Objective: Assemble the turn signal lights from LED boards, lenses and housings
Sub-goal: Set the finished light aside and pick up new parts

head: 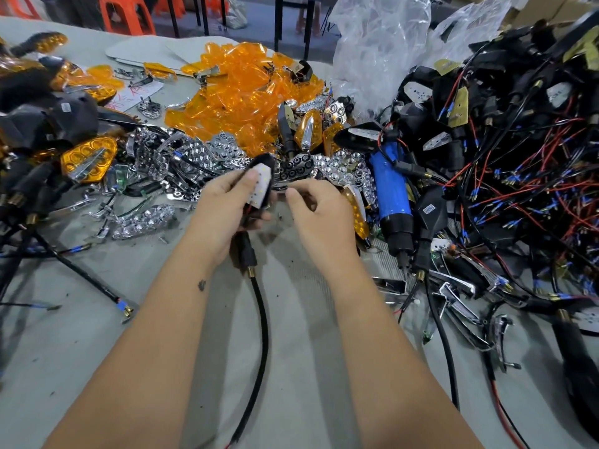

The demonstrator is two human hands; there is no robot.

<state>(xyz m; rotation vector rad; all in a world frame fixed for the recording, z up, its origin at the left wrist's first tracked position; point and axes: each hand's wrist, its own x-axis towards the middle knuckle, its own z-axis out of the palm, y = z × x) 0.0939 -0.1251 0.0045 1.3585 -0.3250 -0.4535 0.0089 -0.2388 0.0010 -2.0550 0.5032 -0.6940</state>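
A black cable runs down over the grey desk. Above it, the left hand grips a black housing with a white LED board in it. The right hand is just beside it, fingers curled; I cannot tell what it pinches. Behind lie shiny reflectors and a blue screwdriver, then orange lenses. A tangle of wired housings fills the right.

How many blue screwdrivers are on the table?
1. The blue electric screwdriver lies on the table just right of the right hand, beside the wire pile. Others may be buried under it.
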